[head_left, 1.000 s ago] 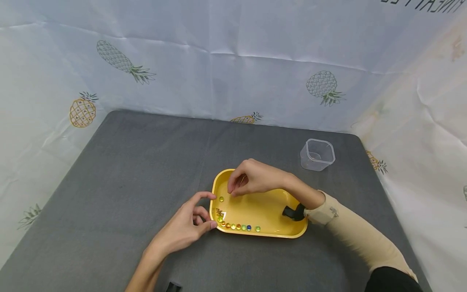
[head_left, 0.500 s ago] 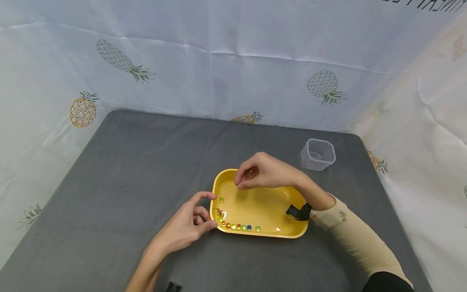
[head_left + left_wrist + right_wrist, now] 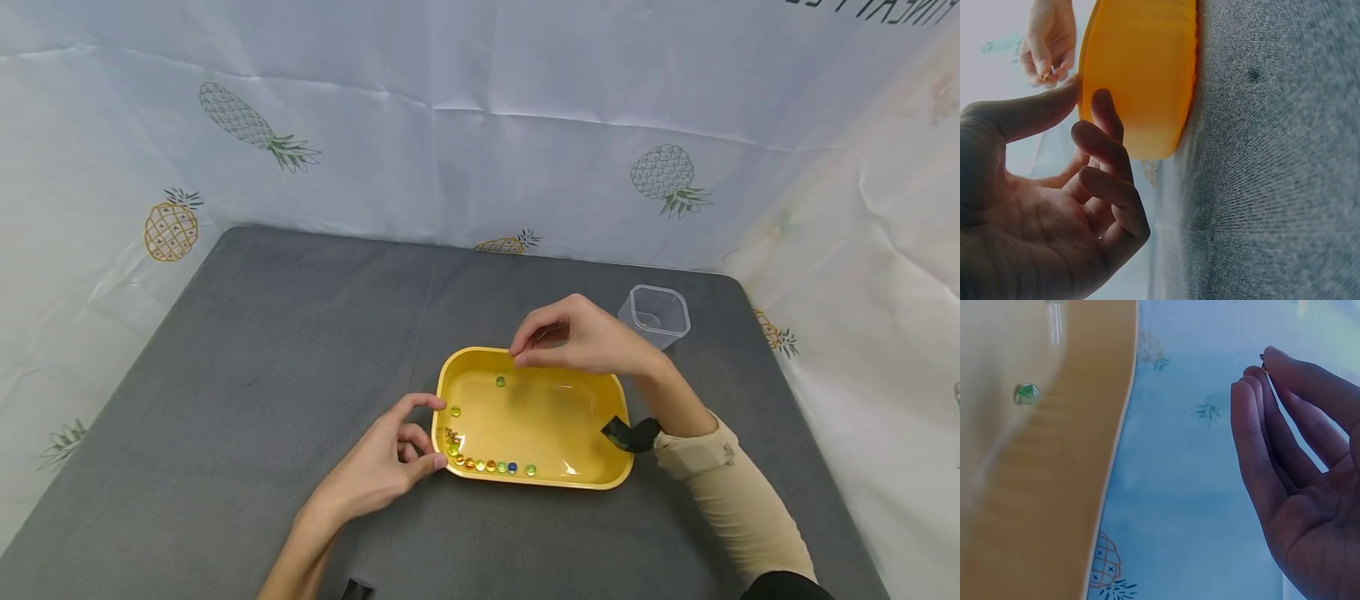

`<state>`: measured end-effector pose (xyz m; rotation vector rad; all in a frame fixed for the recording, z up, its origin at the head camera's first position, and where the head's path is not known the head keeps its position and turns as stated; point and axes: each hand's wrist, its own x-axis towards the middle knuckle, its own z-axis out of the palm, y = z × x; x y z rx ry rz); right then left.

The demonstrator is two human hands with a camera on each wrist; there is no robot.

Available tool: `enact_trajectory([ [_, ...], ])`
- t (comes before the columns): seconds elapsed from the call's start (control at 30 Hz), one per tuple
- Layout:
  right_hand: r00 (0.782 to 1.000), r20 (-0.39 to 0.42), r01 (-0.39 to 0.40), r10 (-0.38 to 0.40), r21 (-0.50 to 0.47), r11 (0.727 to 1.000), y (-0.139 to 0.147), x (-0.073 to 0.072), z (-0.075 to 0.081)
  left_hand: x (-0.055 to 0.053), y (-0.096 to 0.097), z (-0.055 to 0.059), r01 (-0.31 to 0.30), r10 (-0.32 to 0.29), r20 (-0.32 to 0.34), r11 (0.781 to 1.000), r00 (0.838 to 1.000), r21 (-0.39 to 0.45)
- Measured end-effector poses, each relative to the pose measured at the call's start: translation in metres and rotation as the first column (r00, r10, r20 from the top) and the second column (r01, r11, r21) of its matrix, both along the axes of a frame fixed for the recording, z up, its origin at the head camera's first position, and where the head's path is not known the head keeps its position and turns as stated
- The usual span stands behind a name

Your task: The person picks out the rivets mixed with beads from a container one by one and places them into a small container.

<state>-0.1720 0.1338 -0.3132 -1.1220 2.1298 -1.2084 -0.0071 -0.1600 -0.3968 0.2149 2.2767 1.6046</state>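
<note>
My left hand (image 3: 390, 458) holds the left end of a yellow tray (image 3: 555, 482), with index finger and thumb at its rim. Its other fingers bend against the outer wall in the left wrist view. My right hand (image 3: 577, 337) is over the tray's far rim. Between thumb and fingertips it pinches a tiny brass-coloured piece (image 3: 1265, 365), whose exact kind I cannot tell. Inside the tray, a green marble (image 3: 500, 382) lies near the far wall and a yellow-green marble (image 3: 455, 411) near the left wall. Several coloured marbles, among them a blue marble (image 3: 512, 467), line the near wall.
Small brass-coloured pieces (image 3: 452, 435) lie in the tray's left end. Behind the right hand, a clear plastic box (image 3: 660, 321) stands without a lid on the grey table (image 3: 315, 333). Pineapple-print cloth (image 3: 420, 167) hangs around the table's back and sides.
The right hand has moved right and away, from over the tray's left half to its far rim, rising with the piece. The green marble has come into view. The left hand stays put.
</note>
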Motion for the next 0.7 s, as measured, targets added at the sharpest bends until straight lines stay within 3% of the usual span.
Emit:
enact_trajectory([
  [0.33, 0.995, -0.046, 0.081, -0.086, -0.115, 0.990, 0.025, -0.005, 0.000, 0.000, 0.000, 0.001, -0.005, 0.005, 0.007, 1.000, 1.000, -0.011],
  [0.7, 0.988, -0.074, 0.122, -0.132, -0.125, 0.985, 0.039, -0.008, -0.001, 0.000, 0.001, 0.001, -0.006, 0.006, 0.006, 1.000, 1.000, -0.018],
])
